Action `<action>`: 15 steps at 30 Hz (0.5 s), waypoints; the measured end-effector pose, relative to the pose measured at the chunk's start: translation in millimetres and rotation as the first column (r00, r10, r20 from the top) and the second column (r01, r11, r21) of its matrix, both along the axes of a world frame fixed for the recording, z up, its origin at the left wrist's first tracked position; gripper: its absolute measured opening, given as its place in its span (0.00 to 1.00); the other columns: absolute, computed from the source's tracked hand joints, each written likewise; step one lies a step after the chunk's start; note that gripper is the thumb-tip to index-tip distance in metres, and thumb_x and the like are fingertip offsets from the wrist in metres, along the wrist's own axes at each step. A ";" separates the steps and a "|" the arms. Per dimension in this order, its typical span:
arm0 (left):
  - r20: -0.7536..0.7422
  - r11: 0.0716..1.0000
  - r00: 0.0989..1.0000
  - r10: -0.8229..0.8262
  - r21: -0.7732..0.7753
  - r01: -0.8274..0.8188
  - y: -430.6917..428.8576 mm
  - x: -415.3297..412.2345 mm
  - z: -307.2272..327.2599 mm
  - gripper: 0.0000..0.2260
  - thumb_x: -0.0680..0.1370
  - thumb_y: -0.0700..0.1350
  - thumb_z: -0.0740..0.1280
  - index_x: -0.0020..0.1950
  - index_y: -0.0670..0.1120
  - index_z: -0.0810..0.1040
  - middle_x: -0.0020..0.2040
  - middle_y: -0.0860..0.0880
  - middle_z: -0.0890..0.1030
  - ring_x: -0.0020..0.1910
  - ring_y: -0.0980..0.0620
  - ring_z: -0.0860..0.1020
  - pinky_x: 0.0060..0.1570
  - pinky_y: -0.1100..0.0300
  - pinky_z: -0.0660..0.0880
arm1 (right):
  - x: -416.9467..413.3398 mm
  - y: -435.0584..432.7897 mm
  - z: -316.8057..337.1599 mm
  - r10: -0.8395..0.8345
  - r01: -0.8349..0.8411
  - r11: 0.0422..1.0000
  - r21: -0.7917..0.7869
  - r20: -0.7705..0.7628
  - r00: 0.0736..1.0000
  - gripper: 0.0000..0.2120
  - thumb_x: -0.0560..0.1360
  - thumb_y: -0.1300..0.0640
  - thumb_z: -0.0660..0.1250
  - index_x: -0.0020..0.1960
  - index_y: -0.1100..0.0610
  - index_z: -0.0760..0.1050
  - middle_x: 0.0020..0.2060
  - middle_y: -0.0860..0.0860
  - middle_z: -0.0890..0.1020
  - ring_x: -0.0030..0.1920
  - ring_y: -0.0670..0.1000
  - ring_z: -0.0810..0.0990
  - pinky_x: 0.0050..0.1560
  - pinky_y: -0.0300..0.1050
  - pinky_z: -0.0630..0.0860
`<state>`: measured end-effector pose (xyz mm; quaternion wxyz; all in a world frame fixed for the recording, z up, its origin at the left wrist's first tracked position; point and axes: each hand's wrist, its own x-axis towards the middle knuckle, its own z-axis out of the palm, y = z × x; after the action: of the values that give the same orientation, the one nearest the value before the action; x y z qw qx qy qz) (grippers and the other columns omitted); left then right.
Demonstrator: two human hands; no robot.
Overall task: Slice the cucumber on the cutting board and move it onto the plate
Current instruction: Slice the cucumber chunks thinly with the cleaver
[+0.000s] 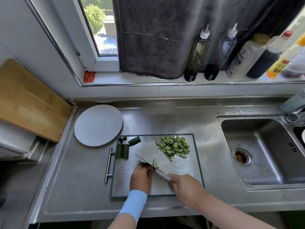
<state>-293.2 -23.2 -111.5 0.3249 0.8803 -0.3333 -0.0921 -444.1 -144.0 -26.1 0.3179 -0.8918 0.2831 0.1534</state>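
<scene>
Right grip clamped on knife; left grip curled against it, contents hidden.

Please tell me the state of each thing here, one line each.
Plate: bare, no cucumber on it.
Slices: cut, heaped on the cutting board.
Cucumber chunks: uncut, at the board's left edge.
Knife: gripped by the right hand, blade across the board.
Left hand: fingers curled against the blade; contents hidden.

We see a brushed steel counter with a dimpled patch, a dull, wet-looking metal cutting board with a dark matt rim, a matt pale plate, a smooth wooden board, a fuzzy grey cloth, a glossy clear bottle and the shiny metal blade of our knife.
</scene>
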 end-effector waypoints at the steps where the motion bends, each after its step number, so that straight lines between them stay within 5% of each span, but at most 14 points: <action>1: -0.004 1.000 1.000 0.006 0.000 -0.006 -0.2 -0.1 -0.5 0.07 0.68 0.37 0.77 0.40 0.48 0.83 0.41 0.51 0.80 0.38 0.51 0.78 0.41 0.73 0.64 | 0.0 -0.4 -0.1 0.000 0.000 1.000 0.007 0.000 1.000 0.11 0.83 0.53 0.54 0.56 0.48 0.75 0.39 0.49 0.81 0.40 0.53 0.78 0.41 0.47 0.74; 6: -0.010 0.999 1.000 0.025 -0.026 -0.026 0.0 -0.2 -4.0 0.06 0.68 0.37 0.77 0.40 0.47 0.84 0.40 0.51 0.80 0.39 0.51 0.78 0.42 0.73 0.65 | 7.1 -1.1 -1.0 -0.005 0.005 0.999 0.034 -0.003 1.000 0.11 0.83 0.54 0.54 0.52 0.47 0.75 0.31 0.43 0.71 0.31 0.45 0.68 0.31 0.34 0.61; 11: 0.020 0.999 1.000 0.014 -0.049 -0.013 0.9 -1.9 -8.8 0.06 0.68 0.36 0.77 0.40 0.45 0.83 0.40 0.50 0.80 0.40 0.50 0.78 0.40 0.68 0.69 | 21.9 0.4 -2.8 -0.012 0.015 0.998 0.059 -0.050 0.999 0.17 0.80 0.58 0.55 0.34 0.44 0.63 0.29 0.45 0.70 0.31 0.46 0.67 0.29 0.37 0.59; 15: 0.038 0.999 0.999 0.012 -0.052 -0.010 2.5 -3.0 -10.7 0.06 0.68 0.36 0.76 0.41 0.45 0.84 0.41 0.50 0.80 0.41 0.51 0.78 0.41 0.68 0.70 | 30.3 1.4 -6.9 -0.011 0.014 0.999 0.050 -0.059 0.998 0.12 0.80 0.57 0.54 0.41 0.45 0.68 0.33 0.44 0.73 0.37 0.51 0.72 0.34 0.44 0.65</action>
<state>-296.2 -20.7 -122.2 0.3416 0.8749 -0.3371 -0.0646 -413.8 -142.6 -32.9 0.3328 -0.8768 0.2940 0.1845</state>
